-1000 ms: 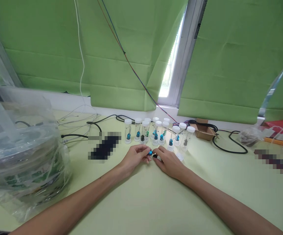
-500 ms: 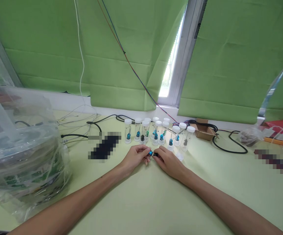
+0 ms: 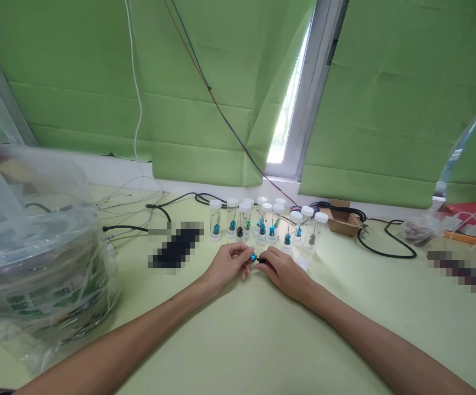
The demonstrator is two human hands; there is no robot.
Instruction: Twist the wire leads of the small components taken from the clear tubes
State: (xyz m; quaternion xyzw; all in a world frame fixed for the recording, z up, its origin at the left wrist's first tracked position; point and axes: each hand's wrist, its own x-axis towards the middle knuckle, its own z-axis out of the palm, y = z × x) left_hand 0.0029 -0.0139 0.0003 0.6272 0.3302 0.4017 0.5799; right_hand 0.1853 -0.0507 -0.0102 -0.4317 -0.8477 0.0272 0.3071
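Between thumb and fingers, my left hand (image 3: 231, 262) pinches a small shiny blue metal part (image 3: 253, 258). My right hand (image 3: 283, 269) is closed on a small black piece (image 3: 261, 260), mostly covered by its fingers. The black piece meets the right side of the blue part, and I cannot tell whether they are joined. Just beyond both hands stand several clear tubes with white caps (image 3: 266, 207), holding blue, green or dark items. A white cap (image 3: 302, 263) lies on the table beside my right hand.
A bulky plastic-wrapped stack (image 3: 44, 274) fills the left of the pale green table (image 3: 238, 345). A blurred-out dark object (image 3: 177, 245) lies left of my hands. Behind the tubes are black cables and an open cardboard box (image 3: 340, 220). Plastic bags (image 3: 421, 227) sit at the right.
My right hand has brought the black piece leftward against the blue part; a small gap showed between them before. My left hand has barely moved.
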